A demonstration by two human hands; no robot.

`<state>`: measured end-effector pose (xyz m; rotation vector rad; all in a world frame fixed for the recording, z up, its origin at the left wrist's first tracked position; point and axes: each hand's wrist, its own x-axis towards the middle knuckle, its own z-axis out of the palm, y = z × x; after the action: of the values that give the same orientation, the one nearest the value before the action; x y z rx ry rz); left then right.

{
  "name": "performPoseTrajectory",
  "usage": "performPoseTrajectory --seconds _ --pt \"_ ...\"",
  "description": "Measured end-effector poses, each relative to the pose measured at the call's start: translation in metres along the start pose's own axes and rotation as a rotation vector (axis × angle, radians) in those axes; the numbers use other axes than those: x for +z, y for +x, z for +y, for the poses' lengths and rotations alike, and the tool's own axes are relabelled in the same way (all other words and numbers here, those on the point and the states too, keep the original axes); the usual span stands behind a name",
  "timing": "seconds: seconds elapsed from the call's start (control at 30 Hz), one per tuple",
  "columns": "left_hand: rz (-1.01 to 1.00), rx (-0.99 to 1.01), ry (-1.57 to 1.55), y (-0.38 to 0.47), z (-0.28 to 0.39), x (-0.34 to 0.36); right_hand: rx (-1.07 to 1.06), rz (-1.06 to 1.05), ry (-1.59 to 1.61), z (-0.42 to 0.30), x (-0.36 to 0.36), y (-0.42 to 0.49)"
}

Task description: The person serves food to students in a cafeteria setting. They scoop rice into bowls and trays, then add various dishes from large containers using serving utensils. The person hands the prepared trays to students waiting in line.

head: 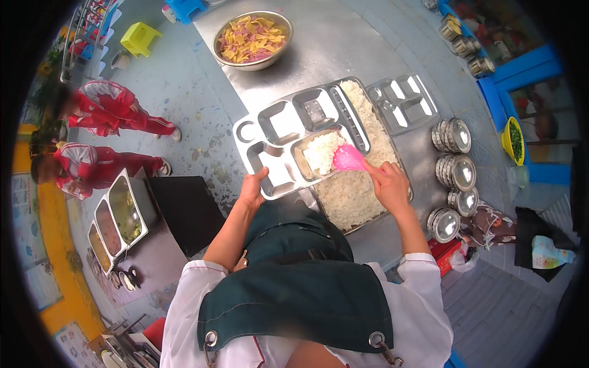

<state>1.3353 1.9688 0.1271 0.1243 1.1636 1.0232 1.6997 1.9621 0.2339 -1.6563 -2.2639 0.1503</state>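
Observation:
My left hand (254,189) grips the near left edge of a stainless steel compartment tray (281,149), thumb on top. In my right hand (389,184) is a pink plastic rice scoop (348,158). Its bowl rests against a mound of white rice (323,149) in one tray compartment. The other compartments hold no food. Below and to the right of this tray lies a large metal pan of cooked rice (352,200), partly covered by it.
A steel bowl of yellow and pink slices (253,64) stands on the metal table (331,27). Another compartment tray (405,103) and stacked round steel containers (455,172) are to the right. At left are a three-section food pan (145,225), two people in red (115,108) and a yellow stool (139,39).

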Motion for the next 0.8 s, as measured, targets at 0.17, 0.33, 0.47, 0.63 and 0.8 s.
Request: performPoseTrajectory --seconds 0.17,0.33,0.47,0.63,0.8 --pt "0.072 0.043 0.018 0.025 -0.002 -0.020 0.133 -0.102 -0.236 0.023 0.040 -0.005" --pt "0.034 -0.112 -0.147 0.049 0.027 -0.083 0.274 -0.233 -0.390 0.043 0.100 -0.019" --pt "-0.004 -0.158 -0.299 0.045 0.056 -0.110 0.276 0.116 -0.314 0.034 0.130 0.016" --pt "0.041 -0.044 -0.316 0.100 0.116 -0.105 0.527 -0.188 -0.002 0.011 0.162 0.153" --pt "0.073 0.144 -0.296 0.110 0.206 -0.162 0.196 -0.045 0.209 -0.020 0.205 0.333"
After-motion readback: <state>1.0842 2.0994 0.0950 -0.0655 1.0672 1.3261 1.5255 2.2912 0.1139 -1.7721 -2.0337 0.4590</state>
